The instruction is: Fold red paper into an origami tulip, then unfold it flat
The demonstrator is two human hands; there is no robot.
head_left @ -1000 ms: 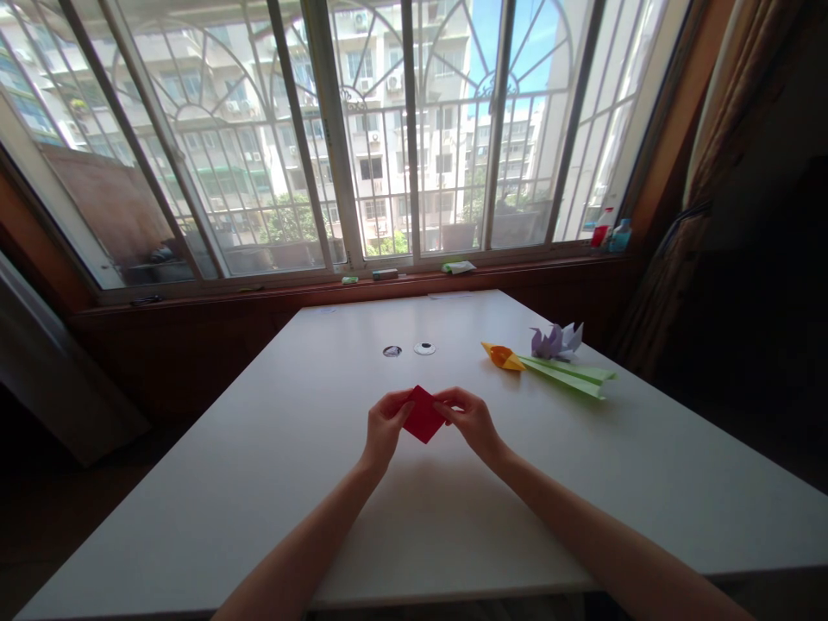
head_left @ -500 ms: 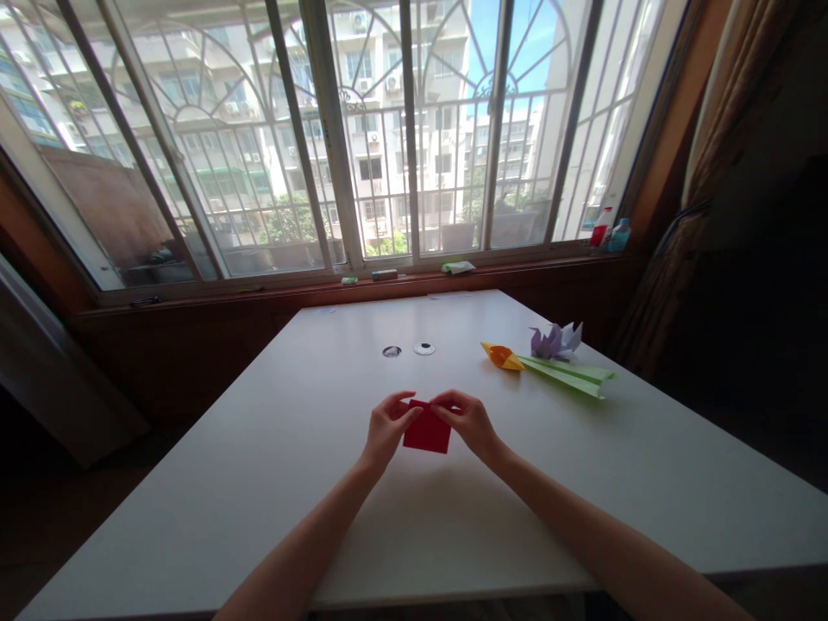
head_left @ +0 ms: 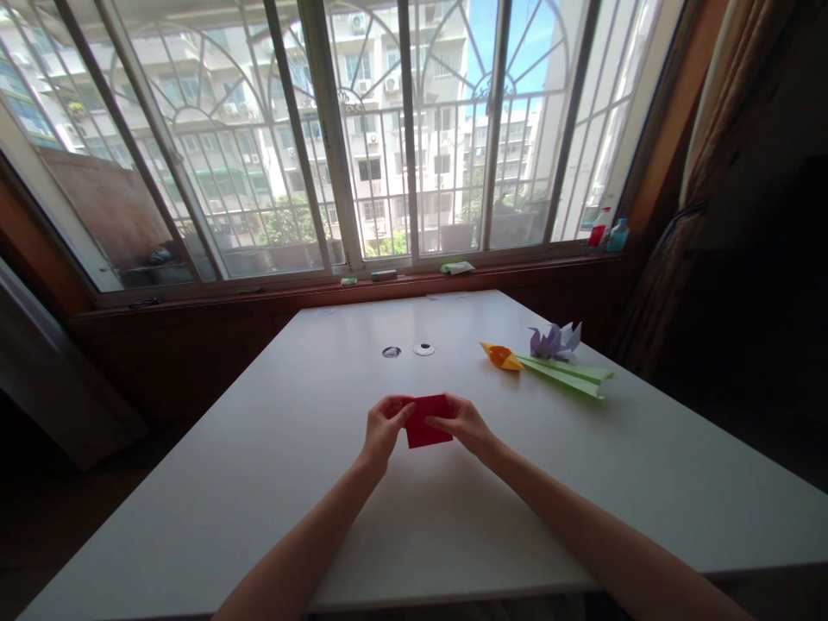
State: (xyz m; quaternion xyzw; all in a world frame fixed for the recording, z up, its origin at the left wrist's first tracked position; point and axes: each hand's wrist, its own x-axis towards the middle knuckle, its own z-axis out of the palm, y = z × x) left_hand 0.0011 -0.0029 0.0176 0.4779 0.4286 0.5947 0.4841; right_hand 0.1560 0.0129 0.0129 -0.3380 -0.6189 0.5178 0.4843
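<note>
Wide white counter [head_left: 272, 483], smooth, matte, filling the lower frame beneath a barred window. Right of centre: long green paper fold [head_left: 569, 375], pointed orange paper cone [head_left: 503, 356], lilac paper flower [head_left: 555, 341], set aside clear of the working spot. Centre frame: left hand [head_left: 383, 429] and right hand [head_left: 464, 424], fingers pinched on opposite edges of red paper square [head_left: 428, 421], flat, crisp, held low over the counter, probably for creasing.
</note>
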